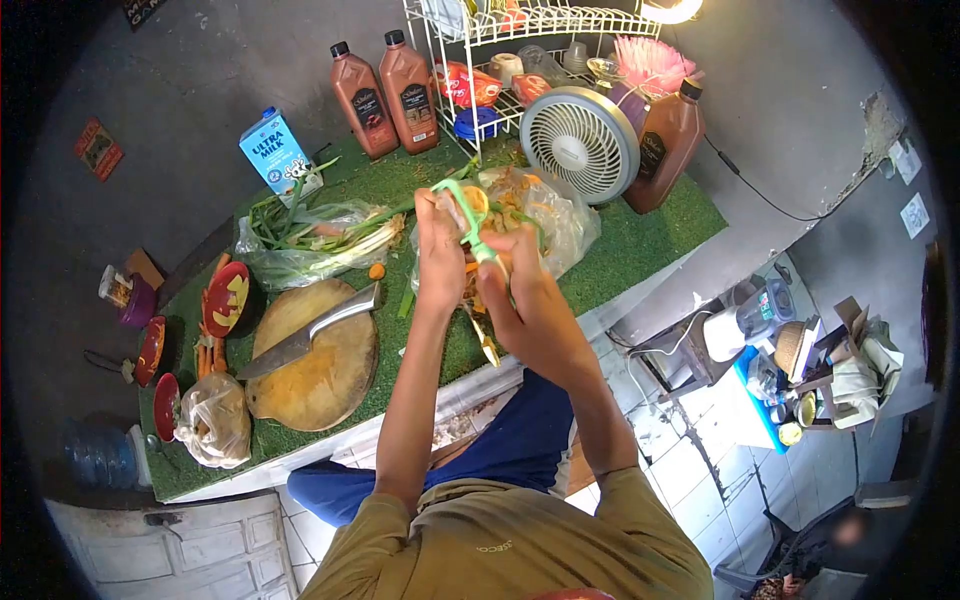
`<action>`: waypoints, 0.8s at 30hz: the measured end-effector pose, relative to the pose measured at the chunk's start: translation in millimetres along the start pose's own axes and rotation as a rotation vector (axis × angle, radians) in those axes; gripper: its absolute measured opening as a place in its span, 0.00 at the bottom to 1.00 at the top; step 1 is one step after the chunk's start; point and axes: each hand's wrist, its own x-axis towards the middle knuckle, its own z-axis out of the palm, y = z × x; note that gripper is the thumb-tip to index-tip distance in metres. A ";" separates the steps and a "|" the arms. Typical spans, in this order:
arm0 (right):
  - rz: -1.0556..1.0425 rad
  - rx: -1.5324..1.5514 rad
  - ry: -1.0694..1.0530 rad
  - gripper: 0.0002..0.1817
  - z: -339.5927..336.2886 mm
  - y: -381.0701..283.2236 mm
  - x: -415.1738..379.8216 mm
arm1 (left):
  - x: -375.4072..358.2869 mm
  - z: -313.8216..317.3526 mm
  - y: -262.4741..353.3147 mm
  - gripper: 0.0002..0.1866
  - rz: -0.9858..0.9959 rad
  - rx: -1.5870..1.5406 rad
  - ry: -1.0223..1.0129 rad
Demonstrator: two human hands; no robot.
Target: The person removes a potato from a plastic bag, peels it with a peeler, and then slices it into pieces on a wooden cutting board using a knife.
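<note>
My right hand (525, 295) is closed around the handle of a light green peeler (470, 222), whose frame slants up towards my left hand. My left hand (438, 245) is closed right beside the peeler's head. Its fingers hide most of what it holds; a yellowish bit shows near the green frame. Beneath both hands lies a clear plastic bag (567, 225) with orange and brown peelings on it. A thin yellowish strip (487, 340) hangs at the counter's front edge. Left of my hands, a large knife (310, 335) rests on a round wooden chopping board (315, 385).
Spring onions (365, 240) lie on plastic behind the board. A milk carton (278, 155), sauce bottles (408, 95), a fan (580, 145) and a wire rack (540, 20) line the back. Carrots (208, 350), red bowls (228, 300) and a tied bag (215, 420) stand left.
</note>
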 end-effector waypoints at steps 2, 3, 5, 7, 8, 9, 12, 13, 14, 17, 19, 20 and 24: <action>0.042 0.057 0.037 0.14 -0.9 -4.4 -1.0 | 0.9 -3.3 -7.6 0.16 -0.066 -0.084 -0.012; 0.060 0.053 0.111 0.14 -2.2 -3.7 0.2 | -1.3 -2.6 2.4 0.16 -0.192 -0.243 -0.029; 0.062 0.029 0.215 0.15 -7.5 6.3 5.8 | -2.4 -3.7 8.2 0.16 -0.302 -0.368 -0.090; 0.037 0.045 0.235 0.19 -13.8 11.6 15.7 | -2.8 -3.2 18.0 0.17 -0.388 -0.432 -0.146; 0.066 0.096 0.206 0.20 -16.2 16.0 21.2 | -2.8 -2.2 23.4 0.18 -0.416 -0.437 -0.176; 0.096 0.147 0.178 0.22 -18.6 20.3 26.8 | -2.8 1.0 28.8 0.18 -0.421 -0.381 -0.202; 0.302 0.449 0.000 0.21 -21.3 40.7 41.3 | -0.1 9.8 47.4 0.17 -0.426 -0.179 -0.255; 0.353 0.538 -0.037 0.21 -21.7 42.9 44.4 | 1.5 9.9 55.0 0.16 -0.419 -0.097 -0.248; 0.377 0.612 -0.047 0.21 -21.6 42.5 46.7 | 3.8 8.8 60.4 0.15 -0.410 -0.015 -0.240; 0.358 0.696 -0.023 0.19 -18.8 47.9 50.3 | 20.4 -2.0 58.4 0.21 -0.439 0.170 -0.312; 0.348 0.761 0.003 0.17 -20.7 48.0 51.4 | 28.1 6.7 68.1 0.22 -0.406 0.248 -0.291; 0.359 0.823 0.015 0.15 -24.8 46.2 49.9 | 31.7 11.4 72.9 0.21 -0.219 0.370 -0.309; 0.340 1.063 0.183 0.11 -28.4 36.3 41.5 | 34.4 21.3 91.1 0.11 0.311 0.693 -0.161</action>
